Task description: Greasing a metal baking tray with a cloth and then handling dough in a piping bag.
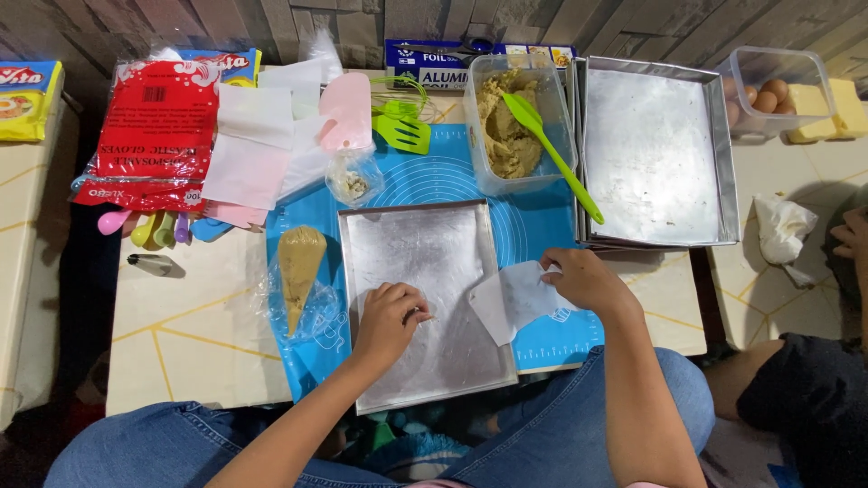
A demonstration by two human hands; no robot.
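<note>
— Low table [181, 361] in pale tile pattern, blue mat [542, 217] across its middle. What sits toward the left edge?

— A filled piping bag [300, 271], soft and squashy, best gripped round its fat top. Just right of it, the baking tray [425, 262] lies at the near edge, on the mat.

— And the hands?

— The left hand [389, 318] rests on the tray's floor, fingers curled together, pressing down; whether they pinch anything I cannot tell. The tray looks thin, stiff and light, likely slick; take it by the raised rim.

— The right?

— The right hand [583, 280] pinches a white paper sheet [515, 303] just beside the tray's right rim. Flimsy and easily torn, so hold it by a corner.
</note>
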